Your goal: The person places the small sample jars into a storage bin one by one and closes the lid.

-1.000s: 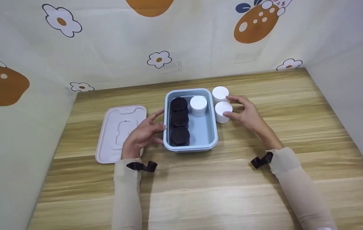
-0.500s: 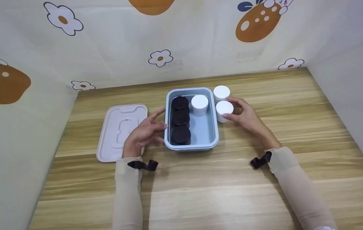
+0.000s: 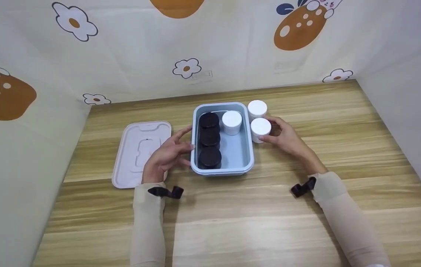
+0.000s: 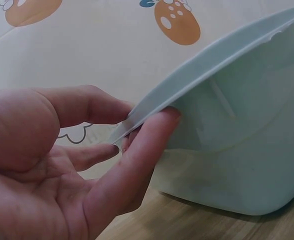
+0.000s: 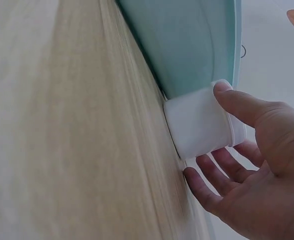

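A light blue plastic bin (image 3: 235,152) stands on the table. Inside it, several black-lidded jars (image 3: 210,157) form a row on the left, and one white jar (image 3: 232,122) stands at the back right. My left hand (image 3: 167,154) holds the bin's left rim, thumb on the rim and other fingertips along and under its edge in the left wrist view. Against the bin's right wall stands a front white jar (image 5: 199,122), gripped by my right hand (image 3: 286,137) with the thumb at its lid edge and fingers behind it. Another white jar (image 3: 257,108) stands just behind that one.
A pale lid (image 3: 128,163) lies flat on the table left of the bin, partly under my left hand and wrist. Wood-grain tabletop (image 3: 232,218) extends in front. A patterned curtain (image 3: 136,48) hangs at the back and sides.
My right thumb has slid from the front jar's lid down to its side, and the index finger has come in between the two outer white jars. The left hand and bin keep their place.
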{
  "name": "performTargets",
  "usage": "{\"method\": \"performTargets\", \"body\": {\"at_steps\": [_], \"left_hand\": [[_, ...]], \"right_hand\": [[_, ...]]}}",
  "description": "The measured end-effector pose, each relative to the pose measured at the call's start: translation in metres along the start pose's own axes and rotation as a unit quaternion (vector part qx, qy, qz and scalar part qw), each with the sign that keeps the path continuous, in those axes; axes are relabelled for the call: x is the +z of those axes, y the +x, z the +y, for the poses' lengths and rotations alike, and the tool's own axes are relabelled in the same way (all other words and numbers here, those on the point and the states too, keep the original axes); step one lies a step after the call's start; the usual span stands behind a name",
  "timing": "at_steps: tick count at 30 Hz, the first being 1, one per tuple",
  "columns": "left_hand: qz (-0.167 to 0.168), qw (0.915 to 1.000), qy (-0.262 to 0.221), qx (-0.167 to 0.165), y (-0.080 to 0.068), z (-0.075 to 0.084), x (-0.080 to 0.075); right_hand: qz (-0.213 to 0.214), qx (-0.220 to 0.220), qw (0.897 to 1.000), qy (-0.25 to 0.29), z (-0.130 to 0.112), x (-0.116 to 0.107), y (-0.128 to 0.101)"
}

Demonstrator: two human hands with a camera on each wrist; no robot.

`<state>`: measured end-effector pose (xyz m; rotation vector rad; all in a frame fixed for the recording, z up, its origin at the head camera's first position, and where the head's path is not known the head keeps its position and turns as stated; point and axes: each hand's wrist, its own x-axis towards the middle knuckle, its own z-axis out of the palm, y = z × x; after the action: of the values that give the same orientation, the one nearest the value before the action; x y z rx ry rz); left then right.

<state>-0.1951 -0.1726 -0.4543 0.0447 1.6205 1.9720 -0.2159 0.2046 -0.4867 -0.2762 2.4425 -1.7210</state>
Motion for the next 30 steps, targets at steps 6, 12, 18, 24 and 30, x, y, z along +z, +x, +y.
{"method": "performTargets", "body": {"at_steps": [6,12,18,24,30], "left_hand": [[0.005,1.0000,0.002,-0.002,0.000,-0.001,0.000],[0.006,0.9999,0.009,-0.002,0.001,-0.001,-0.001],[0.006,0.9999,0.008,-0.005,0.000,-0.002,-0.001],[0.006,1.0000,0.000,-0.004,-0.001,-0.002,-0.003],[0.004,1.0000,0.002,-0.005,0.001,-0.001,-0.001]], "right_hand": [[0.020,0.011,1.000,0.012,-0.010,0.000,-0.003],[0.066,0.015,0.997,0.029,-0.035,0.002,-0.009],[0.088,-0.007,0.995,0.038,-0.063,0.009,-0.019],[0.083,-0.051,0.994,0.043,-0.088,0.021,-0.031],[0.065,-0.062,0.994,0.066,-0.094,0.028,-0.039]]}}
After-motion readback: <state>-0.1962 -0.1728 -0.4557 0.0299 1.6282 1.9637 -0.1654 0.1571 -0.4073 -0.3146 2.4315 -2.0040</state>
